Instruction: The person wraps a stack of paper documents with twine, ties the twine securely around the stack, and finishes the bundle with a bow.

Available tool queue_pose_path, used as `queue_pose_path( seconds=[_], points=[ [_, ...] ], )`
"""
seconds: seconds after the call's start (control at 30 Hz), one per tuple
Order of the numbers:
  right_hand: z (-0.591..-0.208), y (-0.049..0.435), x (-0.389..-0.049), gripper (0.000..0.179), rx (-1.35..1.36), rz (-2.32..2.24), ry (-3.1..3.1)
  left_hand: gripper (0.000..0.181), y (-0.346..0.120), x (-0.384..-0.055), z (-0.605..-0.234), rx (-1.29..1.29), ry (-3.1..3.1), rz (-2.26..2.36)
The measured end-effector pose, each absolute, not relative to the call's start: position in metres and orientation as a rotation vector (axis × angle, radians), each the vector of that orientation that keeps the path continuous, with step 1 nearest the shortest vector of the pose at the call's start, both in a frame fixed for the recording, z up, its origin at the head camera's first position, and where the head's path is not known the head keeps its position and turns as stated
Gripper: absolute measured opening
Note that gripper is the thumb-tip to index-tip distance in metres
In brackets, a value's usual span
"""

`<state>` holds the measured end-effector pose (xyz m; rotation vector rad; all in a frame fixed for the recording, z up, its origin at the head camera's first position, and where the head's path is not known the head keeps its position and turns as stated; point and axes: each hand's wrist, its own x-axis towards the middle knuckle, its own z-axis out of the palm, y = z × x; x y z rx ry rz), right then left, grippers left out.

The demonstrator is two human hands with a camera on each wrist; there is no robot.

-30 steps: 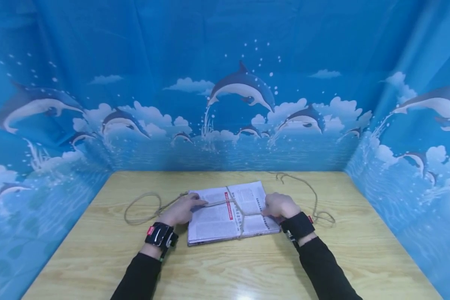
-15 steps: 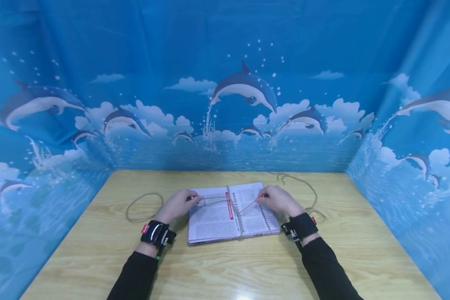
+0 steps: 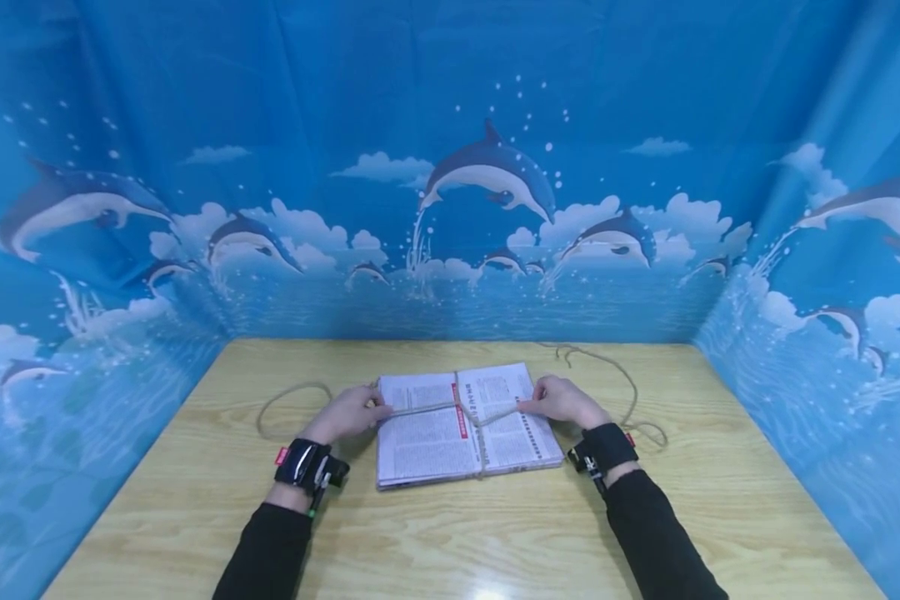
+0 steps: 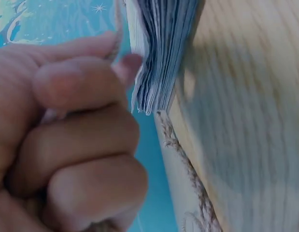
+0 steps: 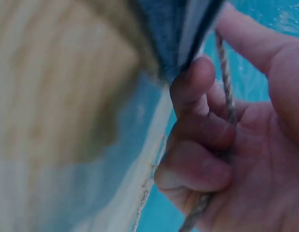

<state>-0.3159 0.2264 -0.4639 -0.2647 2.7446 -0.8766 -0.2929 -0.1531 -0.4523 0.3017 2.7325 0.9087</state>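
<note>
A flat stack of newspapers (image 3: 427, 454) lies on the table with a twine (image 3: 483, 458) running over it from back to front. Lengths of the same twine cross its top sideways and meet near the red headline strip. At the stack's left edge my left hand (image 3: 348, 412) pinches one length between thumb and forefinger, other fingers curled. My right hand (image 3: 566, 402) holds the other length at the right edge. In the right wrist view the rope (image 5: 225, 72) passes through the curled fingers (image 5: 192, 166) and across the palm. The layered paper edges (image 4: 163, 48) show in the left wrist view.
Loose twine loops (image 3: 270, 410) lie on the table to the left, and a long tail (image 3: 630, 383) curves over the right rear. The wooden table (image 3: 450, 542) meets a blue dolphin-print curtain (image 3: 450, 308) at the back and sides.
Both hands first rose off the paper, lifting the twine lengths, and now sit lower again near the stack's side edges. The left hand has shifted slightly left; the stack stays in place.
</note>
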Motion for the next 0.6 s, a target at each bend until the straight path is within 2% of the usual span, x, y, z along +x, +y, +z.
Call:
queue_pose_path(
  seconds=[0.17,0.33,0.6],
  points=[
    [-0.464,0.227,-0.314,0.043,-0.166,-0.855,2.718,0.018,-0.153,-0.289,-0.452,0.167,2.633,1.015],
    [-0.465,0.229,-0.314,0.039,-0.098,-0.837,2.682,0.019,-0.149,-0.286,-0.451,0.108,2.601,1.013],
    [-0.455,0.226,-0.311,0.047,-0.072,-0.778,2.701,0.024,-0.137,-0.288,-0.446,-0.072,2.708,0.910]
  ],
)
